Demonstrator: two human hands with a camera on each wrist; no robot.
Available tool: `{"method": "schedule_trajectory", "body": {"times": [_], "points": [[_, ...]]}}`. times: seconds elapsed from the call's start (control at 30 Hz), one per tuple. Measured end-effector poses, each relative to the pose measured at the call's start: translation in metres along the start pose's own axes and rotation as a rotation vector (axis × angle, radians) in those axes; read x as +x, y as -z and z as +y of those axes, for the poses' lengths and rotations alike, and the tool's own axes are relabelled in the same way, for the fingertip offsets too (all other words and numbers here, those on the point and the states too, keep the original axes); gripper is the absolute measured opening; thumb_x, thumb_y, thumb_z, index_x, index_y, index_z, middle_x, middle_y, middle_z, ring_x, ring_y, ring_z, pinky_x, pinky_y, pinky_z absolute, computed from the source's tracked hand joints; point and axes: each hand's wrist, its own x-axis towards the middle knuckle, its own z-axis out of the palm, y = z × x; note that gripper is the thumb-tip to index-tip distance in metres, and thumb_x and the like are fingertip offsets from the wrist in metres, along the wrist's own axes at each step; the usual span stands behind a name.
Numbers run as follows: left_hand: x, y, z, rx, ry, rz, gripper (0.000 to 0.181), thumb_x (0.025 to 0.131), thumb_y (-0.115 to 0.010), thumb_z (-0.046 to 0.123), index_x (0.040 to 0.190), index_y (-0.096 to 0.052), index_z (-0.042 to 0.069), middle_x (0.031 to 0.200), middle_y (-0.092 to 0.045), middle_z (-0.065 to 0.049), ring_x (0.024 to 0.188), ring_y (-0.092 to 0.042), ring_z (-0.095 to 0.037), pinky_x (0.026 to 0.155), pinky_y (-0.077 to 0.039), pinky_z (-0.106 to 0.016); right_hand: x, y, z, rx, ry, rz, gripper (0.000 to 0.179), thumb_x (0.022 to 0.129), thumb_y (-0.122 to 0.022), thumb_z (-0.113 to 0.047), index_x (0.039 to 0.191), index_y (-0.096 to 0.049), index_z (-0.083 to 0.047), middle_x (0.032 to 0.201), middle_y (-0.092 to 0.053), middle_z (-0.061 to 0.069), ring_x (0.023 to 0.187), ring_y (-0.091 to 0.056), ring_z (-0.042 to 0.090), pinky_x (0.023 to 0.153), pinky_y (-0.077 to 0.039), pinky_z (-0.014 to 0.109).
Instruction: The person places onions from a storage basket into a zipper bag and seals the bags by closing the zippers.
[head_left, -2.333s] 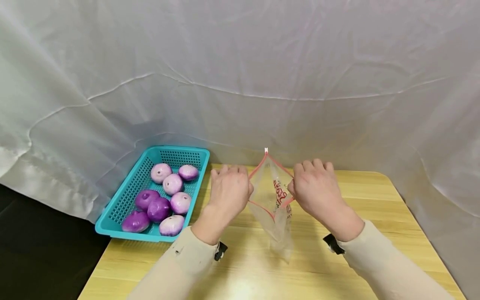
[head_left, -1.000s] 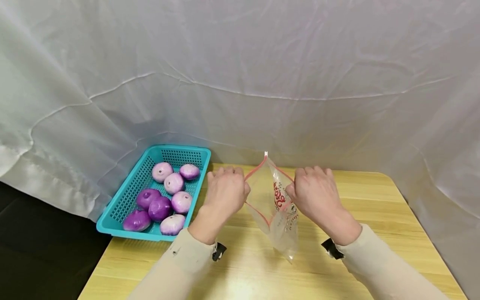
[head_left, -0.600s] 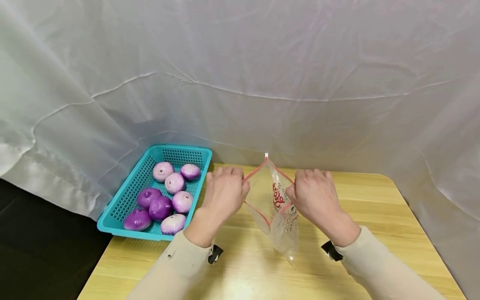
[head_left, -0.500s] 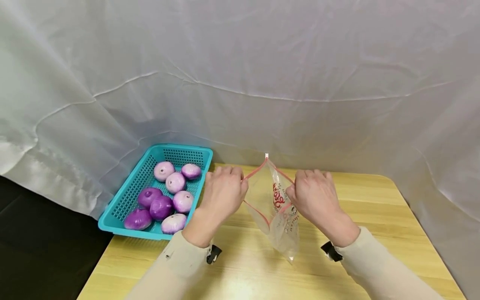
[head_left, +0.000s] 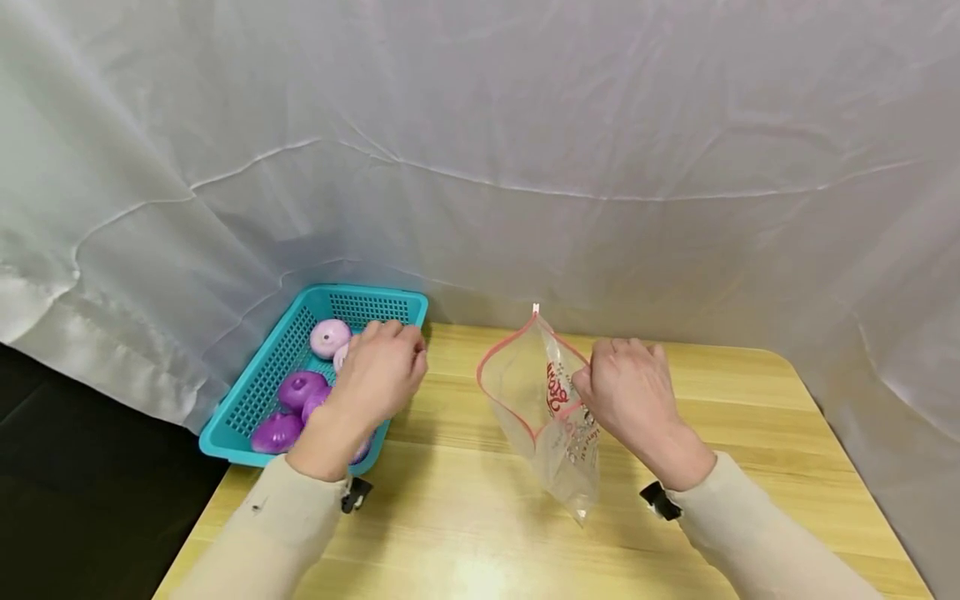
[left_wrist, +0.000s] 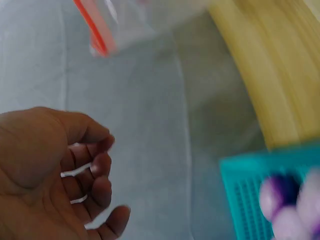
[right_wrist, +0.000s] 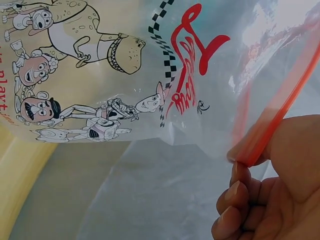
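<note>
My right hand (head_left: 626, 383) pinches the red-edged mouth of a clear zip bag (head_left: 558, 467) between thumb and fingers. The bag hangs over the table with its mouth spread; the right wrist view shows cartoon figures and red lettering on the bag (right_wrist: 105, 100). My left hand (head_left: 381, 367) hangs over the right side of a teal basket, partly hiding the onions in it. In the left wrist view the left hand (left_wrist: 60, 170) has loosely bent fingers and holds nothing. Purple onions (head_left: 302, 390) and a paler onion (head_left: 330, 338) show beside it.
The teal plastic basket (head_left: 247, 404) stands at the left end of the wooden table (head_left: 450, 517), its left side over the edge. A grey-white curtain (head_left: 480, 167) hangs close behind the table. Black material (head_left: 82, 483) lies below at the left.
My left hand has let go of the bag's left edge and moved left over the basket. The bag's left edge now curves freely. My right hand keeps its place on the bag.
</note>
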Motion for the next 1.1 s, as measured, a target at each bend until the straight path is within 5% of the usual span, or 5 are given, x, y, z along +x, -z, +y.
{"method": "schedule_trajectory", "body": {"times": [0.33, 0.63, 0.9, 1.1], "points": [[-0.01, 0.0, -0.065, 0.096, -0.132, -0.075, 0.01, 0.096, -0.065, 0.011, 0.086, -0.065, 0.009, 0.084, -0.06, -0.007, 0.084, -0.054, -0.032, 0.073, -0.043, -0.048, 0.001, 0.002, 0.001, -0.007, -0.009, -0.009, 0.023, 0.078, -0.054, -0.01, 0.061, -0.039, -0.015, 0.06, -0.042, 0.002, 0.059, -0.044, 0.029, 0.063, -0.031, 0.042], [-0.009, 0.005, -0.108, 0.189, -0.17, -0.25, 0.009, 0.1, -0.064, 0.016, 0.094, -0.066, 0.01, 0.097, -0.063, -0.009, 0.101, -0.055, -0.036, 0.087, -0.047, -0.056, -0.001, 0.005, 0.001, 0.009, -0.02, 0.004, 0.022, 0.079, -0.053, -0.012, 0.062, -0.041, -0.014, 0.06, -0.043, 0.002, 0.061, -0.046, 0.029, 0.064, -0.028, 0.042], [-0.025, 0.005, -0.137, 0.312, -0.255, -0.33, 0.012, 0.092, -0.072, 0.014, 0.091, -0.061, 0.01, 0.091, -0.058, -0.008, 0.09, -0.051, -0.034, 0.077, -0.046, -0.054, -0.003, 0.005, -0.002, 0.019, -0.036, -0.035, 0.021, 0.079, -0.054, -0.012, 0.062, -0.041, -0.015, 0.061, -0.042, 0.001, 0.06, -0.042, 0.027, 0.065, -0.028, 0.041], [-0.041, -0.006, -0.15, 0.395, -0.301, -0.364, 0.03, 0.093, -0.077, 0.026, 0.11, -0.065, 0.005, 0.108, -0.063, -0.016, 0.103, -0.055, -0.04, 0.082, -0.049, -0.06, -0.003, 0.004, -0.006, 0.018, -0.032, -0.031, 0.021, 0.078, -0.054, -0.013, 0.062, -0.041, -0.015, 0.061, -0.042, 0.001, 0.06, -0.043, 0.027, 0.065, -0.029, 0.042]]}}
